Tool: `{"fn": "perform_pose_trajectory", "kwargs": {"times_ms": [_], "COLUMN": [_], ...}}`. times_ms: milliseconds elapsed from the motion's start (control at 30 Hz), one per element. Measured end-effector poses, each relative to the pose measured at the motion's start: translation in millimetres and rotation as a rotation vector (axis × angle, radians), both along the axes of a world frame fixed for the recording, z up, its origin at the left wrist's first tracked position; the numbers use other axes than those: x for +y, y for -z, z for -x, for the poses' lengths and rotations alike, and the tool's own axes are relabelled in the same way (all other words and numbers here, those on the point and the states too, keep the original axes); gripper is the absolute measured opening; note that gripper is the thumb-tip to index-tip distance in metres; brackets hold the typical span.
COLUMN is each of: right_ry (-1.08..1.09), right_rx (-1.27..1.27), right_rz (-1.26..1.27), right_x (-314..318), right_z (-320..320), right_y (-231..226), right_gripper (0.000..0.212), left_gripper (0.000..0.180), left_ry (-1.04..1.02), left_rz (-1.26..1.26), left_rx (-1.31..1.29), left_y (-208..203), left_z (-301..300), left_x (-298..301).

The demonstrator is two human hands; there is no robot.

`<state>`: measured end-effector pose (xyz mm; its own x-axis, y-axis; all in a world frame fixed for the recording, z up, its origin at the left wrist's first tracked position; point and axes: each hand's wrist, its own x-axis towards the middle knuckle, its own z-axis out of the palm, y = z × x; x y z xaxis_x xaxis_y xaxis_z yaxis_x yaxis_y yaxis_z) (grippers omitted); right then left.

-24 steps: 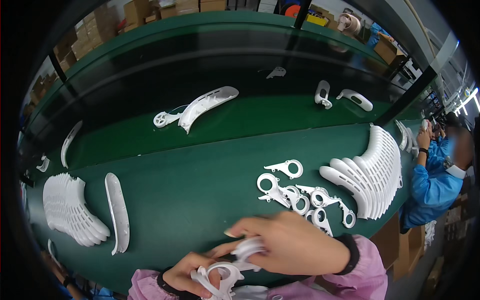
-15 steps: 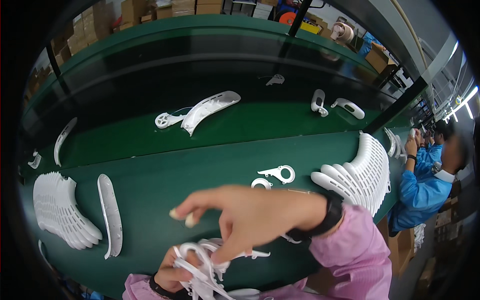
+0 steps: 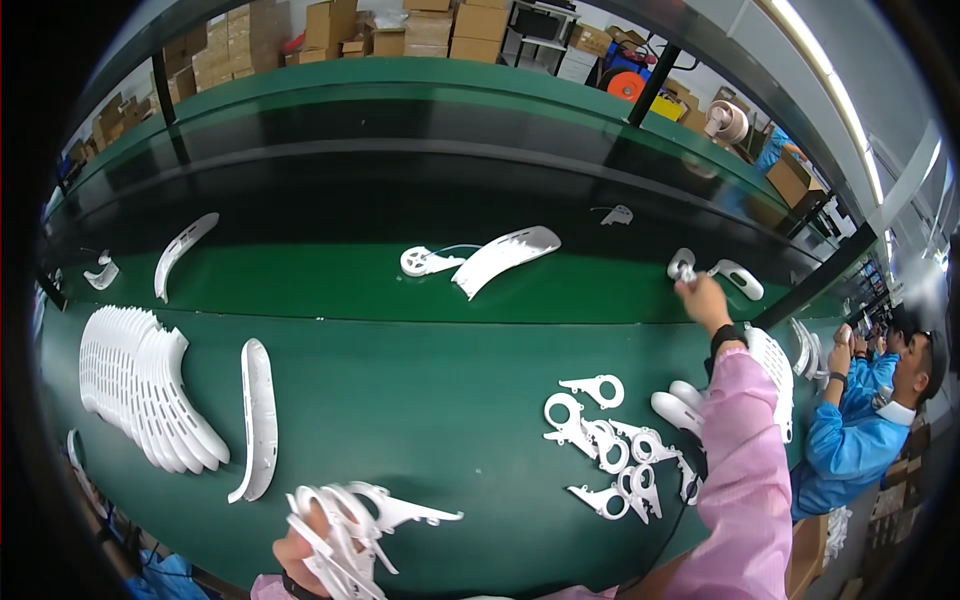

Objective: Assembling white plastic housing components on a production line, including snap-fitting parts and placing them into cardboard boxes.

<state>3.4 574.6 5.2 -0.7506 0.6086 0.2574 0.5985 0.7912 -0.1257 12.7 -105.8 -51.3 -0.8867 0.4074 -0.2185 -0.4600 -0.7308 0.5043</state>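
My left hand (image 3: 300, 545) is at the near edge and grips a bundle of white ring-ended plastic brackets (image 3: 350, 525). My right hand (image 3: 700, 298), in a pink sleeve, is stretched far out to the conveyor belt and its fingers are on a small white round part (image 3: 683, 266). Next to that part lies a curved white piece (image 3: 742, 279). Several loose white brackets (image 3: 610, 455) lie on the green table under my right forearm. A stack of white slotted shells (image 3: 775, 375) sits partly hidden behind my right arm.
A long white slotted shell with a ring bracket (image 3: 480, 258) lies on the green belt (image 3: 350, 275). A fanned stack of shells (image 3: 140, 390) and a single shell (image 3: 258, 415) lie at left. A person in blue (image 3: 865, 420) works at right. Cardboard boxes stand behind.
My right hand has left the bracket bundle, swung up across the table and reached out to the small round part on the belt. The left hand still holds the bundle.
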Motion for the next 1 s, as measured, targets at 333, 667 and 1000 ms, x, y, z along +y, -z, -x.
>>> {"fn": "perform_pose_trajectory", "kwargs": {"times_ms": [333,667,1000], "right_ry": [-0.55,-0.735,-1.079], "right_rx": [0.345,0.24,-0.213], "right_rz": [1.447,1.654,0.807], "right_x": [-218,-319,-408], "right_z": [-12,-7,20], "right_y": [-159,-138,-82], "right_gripper": [0.038,0.041,0.008], "left_gripper": [0.049,0.06,0.063], "left_ry": [-0.474,-0.084,-0.502], "left_rz": [0.195,-0.079,0.082], "left_rx": [0.029,0.328,0.005], "left_y": [27,-19,4], "left_z": [-11,-12,-25], "left_x": [-56,-60,-104]}}
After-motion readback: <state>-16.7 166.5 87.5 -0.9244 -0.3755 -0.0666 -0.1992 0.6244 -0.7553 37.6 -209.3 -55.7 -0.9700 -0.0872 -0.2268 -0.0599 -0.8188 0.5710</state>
